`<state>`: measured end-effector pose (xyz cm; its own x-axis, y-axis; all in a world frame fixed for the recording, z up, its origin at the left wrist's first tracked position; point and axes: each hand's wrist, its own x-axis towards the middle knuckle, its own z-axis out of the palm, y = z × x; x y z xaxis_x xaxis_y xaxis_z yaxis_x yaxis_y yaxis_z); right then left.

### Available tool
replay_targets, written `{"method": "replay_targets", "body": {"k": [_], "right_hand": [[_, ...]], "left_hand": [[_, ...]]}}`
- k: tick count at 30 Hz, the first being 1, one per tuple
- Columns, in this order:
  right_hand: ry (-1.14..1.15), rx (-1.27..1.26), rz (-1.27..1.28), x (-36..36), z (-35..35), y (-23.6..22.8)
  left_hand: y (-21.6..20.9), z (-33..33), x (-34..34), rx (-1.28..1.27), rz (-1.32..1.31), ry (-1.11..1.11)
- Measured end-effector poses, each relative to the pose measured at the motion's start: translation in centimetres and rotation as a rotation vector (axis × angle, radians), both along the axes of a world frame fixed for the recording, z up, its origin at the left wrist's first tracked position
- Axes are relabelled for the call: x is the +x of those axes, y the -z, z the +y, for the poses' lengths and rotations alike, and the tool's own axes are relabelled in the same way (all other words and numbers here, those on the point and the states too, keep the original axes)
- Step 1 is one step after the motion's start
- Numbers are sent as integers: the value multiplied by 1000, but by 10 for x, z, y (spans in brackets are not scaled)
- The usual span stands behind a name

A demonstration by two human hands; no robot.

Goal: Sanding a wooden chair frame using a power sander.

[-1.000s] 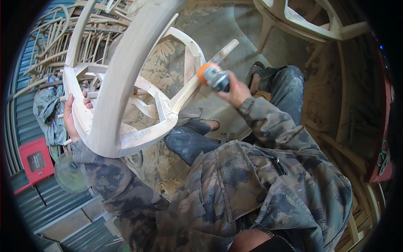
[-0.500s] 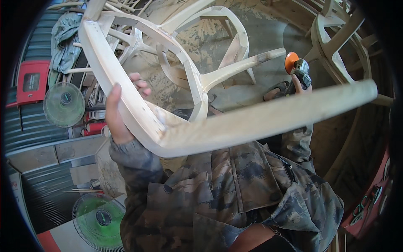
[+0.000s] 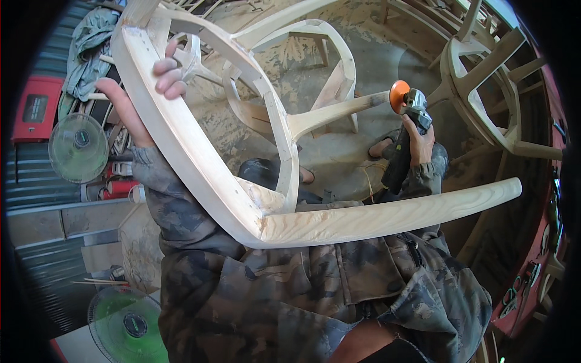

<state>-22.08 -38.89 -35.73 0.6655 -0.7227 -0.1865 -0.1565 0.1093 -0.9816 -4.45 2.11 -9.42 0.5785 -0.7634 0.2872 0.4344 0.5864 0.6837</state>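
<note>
A pale wooden chair frame (image 3: 200,157) is tilted in front of my body, with one leg reaching across to the right. My left hand (image 3: 170,78) supports its left rail from beneath, fingers curled over the inner edge and thumb sticking out on the other side. In my right hand (image 3: 419,142) is a dark angle grinder (image 3: 396,163) with an orange disc (image 3: 399,97). The disc is beside the tip of another leg of the frame; whether they touch I cannot tell.
More wooden chair frames stand on the dusty floor, one behind (image 3: 345,60) and one at the right (image 3: 478,78). Two fans with green blades (image 3: 78,148) are at the left, near a red box (image 3: 37,109). Scissors (image 3: 513,296) lie on a red surface at the right.
My left hand has shifted up along the rail, its thumb now off the wood. The near leg has dropped closer to my body. The grinder has moved left, to the farther leg's tip.
</note>
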Motion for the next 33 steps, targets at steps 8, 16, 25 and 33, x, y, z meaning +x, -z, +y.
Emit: {"method": "replay_targets", "body": {"k": [8, 16, 25, 33], "right_hand": [[16, -88, 22, -1, -10, 4], [128, 18, 38, 15, -38, 68], [-76, -15, -83, 6, -16, 70], [-147, 307, -164, -10, -21, 101]], "left_hand": [[-24, -12, -33, 169, -145, -342], [-25, -34, -6, 133, -308, -401], [50, -18, 25, -33, -392, -326], [82, -38, -6, -65, -349, -460]]}}
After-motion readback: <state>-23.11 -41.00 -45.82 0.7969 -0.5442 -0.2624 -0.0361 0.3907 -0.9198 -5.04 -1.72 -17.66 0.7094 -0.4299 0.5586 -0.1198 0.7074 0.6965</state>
